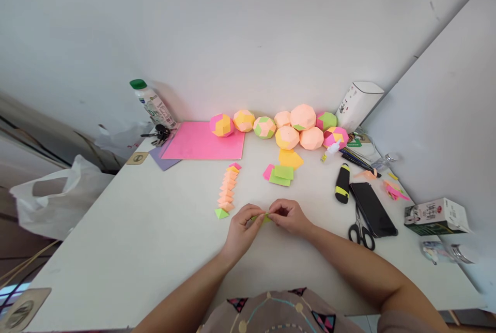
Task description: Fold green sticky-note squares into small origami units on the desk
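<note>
My left hand (243, 225) and my right hand (289, 216) meet at the middle of the white table (155, 229), fingers pinched together on a small green folded paper piece (264, 217). Just to the left runs a row of folded orange paper units (228, 190) ending in a green unit (221, 213). Beyond my hands lie a stack of green, pink and yellow sticky notes (282, 173).
Several paper polyhedron balls (289, 129) line the wall beside a pink sheet (201, 141), a bottle (152, 103) and keys (158, 134). Right of my hands lie a black-yellow marker (342, 183), a phone (372, 208), scissors (360, 228), pens and a carton (436, 216). A plastic bag (54, 196) hangs left.
</note>
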`<state>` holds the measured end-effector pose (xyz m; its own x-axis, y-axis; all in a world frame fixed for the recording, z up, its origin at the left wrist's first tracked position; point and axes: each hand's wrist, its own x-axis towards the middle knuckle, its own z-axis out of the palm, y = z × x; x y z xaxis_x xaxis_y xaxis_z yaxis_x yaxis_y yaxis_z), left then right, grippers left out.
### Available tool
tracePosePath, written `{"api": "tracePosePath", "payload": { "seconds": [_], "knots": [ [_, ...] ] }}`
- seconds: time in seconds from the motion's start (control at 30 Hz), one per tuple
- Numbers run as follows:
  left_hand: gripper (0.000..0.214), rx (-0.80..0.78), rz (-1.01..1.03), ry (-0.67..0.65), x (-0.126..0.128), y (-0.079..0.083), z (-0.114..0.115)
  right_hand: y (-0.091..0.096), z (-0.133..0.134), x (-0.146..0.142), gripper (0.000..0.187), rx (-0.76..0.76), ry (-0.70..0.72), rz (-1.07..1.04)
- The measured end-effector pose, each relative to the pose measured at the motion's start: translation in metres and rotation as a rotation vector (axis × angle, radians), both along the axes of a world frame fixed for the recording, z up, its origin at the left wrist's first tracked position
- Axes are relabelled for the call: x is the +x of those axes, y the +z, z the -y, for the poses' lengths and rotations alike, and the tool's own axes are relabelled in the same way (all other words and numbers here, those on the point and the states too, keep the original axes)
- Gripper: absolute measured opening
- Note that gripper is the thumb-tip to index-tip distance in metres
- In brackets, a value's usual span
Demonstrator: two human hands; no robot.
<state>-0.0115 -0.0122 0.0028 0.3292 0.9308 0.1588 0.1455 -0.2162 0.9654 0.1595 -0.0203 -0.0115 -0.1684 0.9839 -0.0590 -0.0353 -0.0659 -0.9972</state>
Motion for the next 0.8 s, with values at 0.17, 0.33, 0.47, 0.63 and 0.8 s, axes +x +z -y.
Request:
{"api": "tracePosePath", "payload": {
  "seconds": [0.17,0.33,0.47,0.63,0.8],
  "knots": [
    [0.013,0.017,-0.08,0.03,-0.0004,0.0,0.0011,-0.0003,0.0016,-0.0007,0.018,0.037,0.0,0.045],
    [0.025,-0.05,-0.126,0.042,-0.001,0.0007,0.0035,-0.0007,0.0007,0.0001,0.014,0.069,0.001,0.08],
    [0.036,-0.106,-0.14,0.009,-0.0004,-0.004,0.0049,0.0012,0.0,0.0012,0.008,0.116,0.018,0.125],
    [0.042,-0.133,-0.195,0.002,0.0008,-0.0049,0.0046,0.0043,0.0,0.0017,0.01,0.095,0.018,0.111],
    [0.021,-0.017,-0.157,0.053,0.002,0.0036,0.0037,0.0024,0.0002,0.0009,0.015,0.069,0.03,0.13]
  ]
}}
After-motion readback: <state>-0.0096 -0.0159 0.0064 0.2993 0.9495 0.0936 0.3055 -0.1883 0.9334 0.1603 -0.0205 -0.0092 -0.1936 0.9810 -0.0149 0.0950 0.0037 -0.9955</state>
